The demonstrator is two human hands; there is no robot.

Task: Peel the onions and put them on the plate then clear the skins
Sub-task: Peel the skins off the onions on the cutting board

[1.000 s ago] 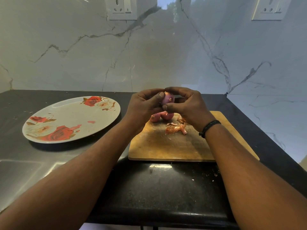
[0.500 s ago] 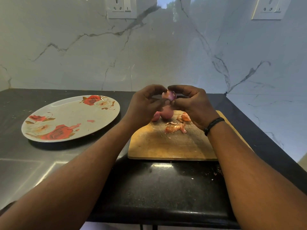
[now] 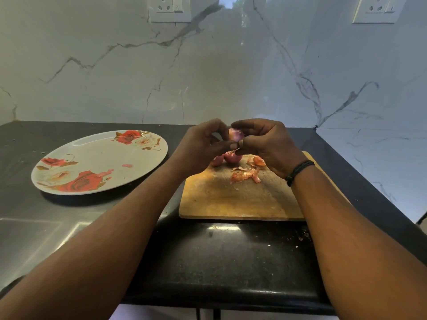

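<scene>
Small pink onion (image 3: 235, 134) held up in the air between both hands, above the far end of the cutting board (image 3: 233, 199), right of centre. Left hand (image 3: 203, 146) grips it from the left, fingers curled over the top, thumb reaching under; right hand (image 3: 265, 144) clamped on it from the right, thumb and forefinger pinching a thin strip of skin at the onion's lower edge. Versus a second ago the hands have lifted off the board a little and the onion has been turned, so more bare pink surface shows now; looks like the peel is coming off in small pieces, this onion mid-peel, not finished. Two more onions (image 3: 227, 158) sit on the board right below the hands, touching each other, whether peeled I can't tell. Loose skins (image 3: 246, 175) lie just near of them, another curl of skin (image 3: 258, 160) to the right by the right wrist; pile unchanged over the last second. Flowered plate (image 3: 76, 151) well left on the dark desk (image 3: 231, 250), no onions on it. So task early: nothing plated, skins not cleared. Black bracelet (image 3: 299, 172) on the right wrist.
</scene>
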